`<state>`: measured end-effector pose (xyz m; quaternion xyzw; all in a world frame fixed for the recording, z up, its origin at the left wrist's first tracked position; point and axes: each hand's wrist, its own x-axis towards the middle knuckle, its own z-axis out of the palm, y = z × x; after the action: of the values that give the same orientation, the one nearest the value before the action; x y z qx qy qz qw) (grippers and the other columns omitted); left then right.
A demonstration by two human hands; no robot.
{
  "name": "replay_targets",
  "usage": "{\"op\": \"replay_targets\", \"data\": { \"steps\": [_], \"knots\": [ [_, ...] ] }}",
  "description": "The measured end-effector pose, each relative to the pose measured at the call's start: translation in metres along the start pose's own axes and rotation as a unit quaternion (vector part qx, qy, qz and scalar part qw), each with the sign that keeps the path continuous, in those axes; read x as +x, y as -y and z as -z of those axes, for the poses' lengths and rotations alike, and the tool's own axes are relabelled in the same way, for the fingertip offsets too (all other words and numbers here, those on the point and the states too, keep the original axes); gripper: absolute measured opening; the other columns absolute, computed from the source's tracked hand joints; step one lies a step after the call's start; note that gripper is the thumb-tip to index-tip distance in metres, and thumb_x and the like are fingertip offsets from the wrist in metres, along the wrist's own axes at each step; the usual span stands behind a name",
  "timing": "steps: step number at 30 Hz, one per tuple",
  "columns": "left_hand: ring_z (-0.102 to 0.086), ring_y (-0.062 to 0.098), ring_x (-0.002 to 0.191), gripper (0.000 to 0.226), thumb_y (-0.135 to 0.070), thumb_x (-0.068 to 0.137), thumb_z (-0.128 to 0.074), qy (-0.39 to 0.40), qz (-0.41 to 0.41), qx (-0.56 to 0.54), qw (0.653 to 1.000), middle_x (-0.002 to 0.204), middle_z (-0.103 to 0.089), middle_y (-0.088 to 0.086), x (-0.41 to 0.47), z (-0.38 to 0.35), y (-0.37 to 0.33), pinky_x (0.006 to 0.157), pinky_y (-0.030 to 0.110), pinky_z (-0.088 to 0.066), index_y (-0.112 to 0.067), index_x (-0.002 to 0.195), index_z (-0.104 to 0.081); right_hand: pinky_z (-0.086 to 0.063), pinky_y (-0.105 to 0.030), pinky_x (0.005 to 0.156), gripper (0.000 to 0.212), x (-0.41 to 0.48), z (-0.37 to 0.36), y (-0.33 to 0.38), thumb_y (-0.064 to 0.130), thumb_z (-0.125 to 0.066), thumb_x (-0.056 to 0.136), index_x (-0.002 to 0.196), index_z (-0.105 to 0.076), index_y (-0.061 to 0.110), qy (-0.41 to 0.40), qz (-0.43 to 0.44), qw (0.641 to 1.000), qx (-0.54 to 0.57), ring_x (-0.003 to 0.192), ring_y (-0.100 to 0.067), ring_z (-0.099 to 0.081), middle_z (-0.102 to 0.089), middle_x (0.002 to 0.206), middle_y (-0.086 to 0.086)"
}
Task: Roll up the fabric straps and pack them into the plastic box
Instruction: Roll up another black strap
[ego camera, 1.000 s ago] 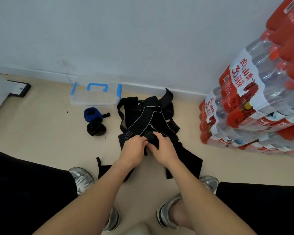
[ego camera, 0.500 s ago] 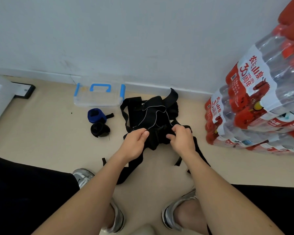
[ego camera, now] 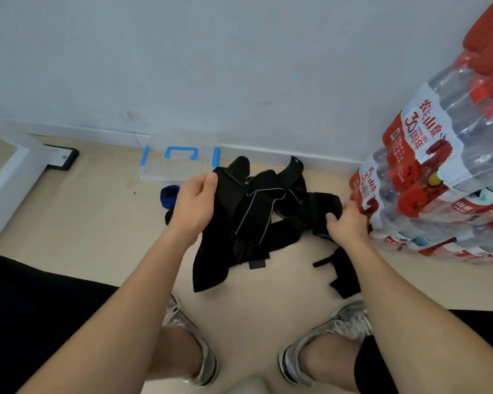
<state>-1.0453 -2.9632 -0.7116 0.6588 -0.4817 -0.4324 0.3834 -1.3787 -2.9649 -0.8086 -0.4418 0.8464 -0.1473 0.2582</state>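
Note:
A tangle of black fabric straps (ego camera: 256, 214) with thin grey edging hangs between my two hands above the floor. My left hand (ego camera: 195, 204) grips one wide strap near its top, its lower end dangling. My right hand (ego camera: 346, 223) grips another black strap end at the right. The clear plastic box (ego camera: 180, 163) with blue handle and clips sits against the wall, behind my left hand. A rolled blue strap (ego camera: 169, 196) lies in front of the box, partly hidden by my left hand; a rolled black one (ego camera: 168, 216) peeks out below it.
Shrink-wrapped packs of water bottles (ego camera: 444, 177) with red labels are stacked at the right, close to my right hand. A white wall with skirting runs behind. A white panel (ego camera: 6, 180) and a black bracket (ego camera: 61, 159) stand at the left. My shoes (ego camera: 342, 328) are below.
My hands have moved apart and upward, lifting the strap bundle and spreading it. The left hand now covers most of the rolled straps; the right hand has moved close to the bottle packs.

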Motion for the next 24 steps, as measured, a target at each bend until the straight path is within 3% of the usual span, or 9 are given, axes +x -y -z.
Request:
{"op": "replay_targets", "data": {
  "steps": [3, 5, 7, 9, 11, 13, 16, 19, 24],
  "knots": [
    [-0.055, 0.009, 0.071, 0.047, -0.042, 0.114, -0.046, 0.036, 0.025, 0.034, 0.998, 0.074, -0.057, -0.001, -0.006, -0.006, 0.010, 0.070, 0.036, -0.046, -0.005, 0.091, -0.064, -0.049, -0.035, 0.105, 0.071, -0.020, -0.005, 0.030, 0.010, -0.079, 0.090, 0.153, -0.047, 0.012, 0.036, 0.082, 0.993, 0.076, 0.130, -0.035, -0.059, -0.055, 0.145, -0.016],
    [-0.055, 0.012, 0.076, 0.039, -0.038, 0.115, -0.046, 0.036, 0.052, 0.044, 0.997, 0.079, -0.057, -0.001, -0.012, -0.015, 0.021, 0.072, 0.037, -0.045, -0.007, 0.095, -0.061, -0.053, -0.040, 0.110, 0.081, -0.039, -0.011, 0.047, 0.010, -0.086, 0.083, 0.154, -0.049, 0.020, 0.181, 0.104, 0.971, 0.114, 0.127, -0.029, -0.062, -0.055, 0.147, -0.013],
    [-0.062, 0.020, 0.097, 0.028, -0.031, 0.115, -0.045, 0.041, 0.095, 0.030, 0.994, 0.101, -0.065, 0.006, -0.021, -0.025, 0.025, 0.086, 0.042, -0.054, -0.008, 0.114, -0.061, -0.056, -0.045, 0.107, 0.087, -0.063, -0.017, 0.058, 0.016, -0.094, 0.079, 0.155, -0.052, 0.026, 0.423, 0.071, 0.889, 0.161, 0.128, -0.025, -0.066, -0.065, 0.144, -0.010],
    [-0.067, 0.030, 0.114, 0.022, -0.020, 0.113, -0.045, 0.039, 0.146, -0.027, 0.988, 0.119, -0.069, 0.013, -0.031, -0.036, 0.025, 0.102, 0.053, -0.057, -0.010, 0.126, -0.059, -0.053, -0.042, 0.106, 0.088, -0.087, -0.027, 0.066, 0.022, -0.096, 0.076, 0.152, -0.053, 0.033, 0.575, 0.052, 0.796, 0.181, 0.132, -0.022, -0.066, -0.072, 0.140, -0.001],
    [-0.071, 0.035, 0.109, 0.014, -0.010, 0.111, -0.048, 0.024, 0.190, -0.122, 0.974, 0.113, -0.070, 0.018, -0.042, -0.044, 0.022, 0.098, 0.054, -0.060, -0.009, 0.112, -0.062, -0.048, -0.044, 0.114, 0.091, -0.112, -0.042, 0.074, 0.028, -0.099, 0.070, 0.148, -0.053, 0.040, 0.570, 0.071, 0.796, 0.190, 0.135, -0.019, -0.064, -0.074, 0.136, 0.009],
    [-0.072, 0.034, 0.103, 0.009, -0.005, 0.108, -0.052, 0.045, 0.218, -0.226, 0.948, 0.109, -0.070, 0.022, -0.049, -0.048, 0.014, 0.088, 0.045, -0.062, 0.000, 0.106, -0.059, -0.050, -0.046, 0.117, 0.103, -0.133, -0.056, 0.082, 0.031, -0.099, 0.066, 0.154, -0.046, 0.036, 0.475, 0.113, 0.847, 0.209, 0.132, -0.017, -0.065, -0.071, 0.137, 0.007],
    [-0.068, 0.031, 0.107, 0.014, -0.004, 0.104, -0.059, 0.123, 0.197, -0.286, 0.930, 0.116, -0.064, 0.022, -0.053, -0.045, 0.006, 0.095, 0.038, -0.058, -0.007, 0.117, -0.058, -0.063, -0.047, 0.094, 0.079, -0.145, -0.060, 0.083, 0.024, -0.084, 0.071, 0.141, -0.048, 0.023, 0.424, 0.123, 0.875, 0.199, 0.102, -0.025, -0.073, -0.067, 0.122, -0.007],
    [-0.060, 0.032, 0.112, 0.020, -0.023, 0.101, -0.065, 0.165, 0.186, -0.197, 0.948, 0.120, -0.062, 0.015, -0.052, -0.036, 0.007, 0.105, 0.046, -0.050, -0.012, 0.117, -0.063, -0.055, -0.040, 0.072, 0.056, -0.145, -0.047, 0.077, 0.013, -0.063, 0.074, 0.129, -0.059, 0.022, 0.560, 0.052, 0.812, 0.153, 0.075, -0.021, -0.062, -0.059, 0.094, -0.008],
    [-0.075, 0.034, 0.113, 0.042, -0.004, 0.098, -0.076, 0.149, 0.241, -0.182, 0.942, 0.125, -0.070, 0.019, -0.058, -0.030, 0.040, 0.089, 0.047, -0.063, -0.013, 0.131, -0.052, -0.055, -0.031, 0.098, 0.056, -0.139, -0.027, 0.068, -0.003, -0.054, 0.094, 0.138, -0.069, 0.028, 0.640, 0.083, 0.755, 0.114, 0.110, -0.016, -0.069, -0.075, 0.118, -0.006]
  ]
}}
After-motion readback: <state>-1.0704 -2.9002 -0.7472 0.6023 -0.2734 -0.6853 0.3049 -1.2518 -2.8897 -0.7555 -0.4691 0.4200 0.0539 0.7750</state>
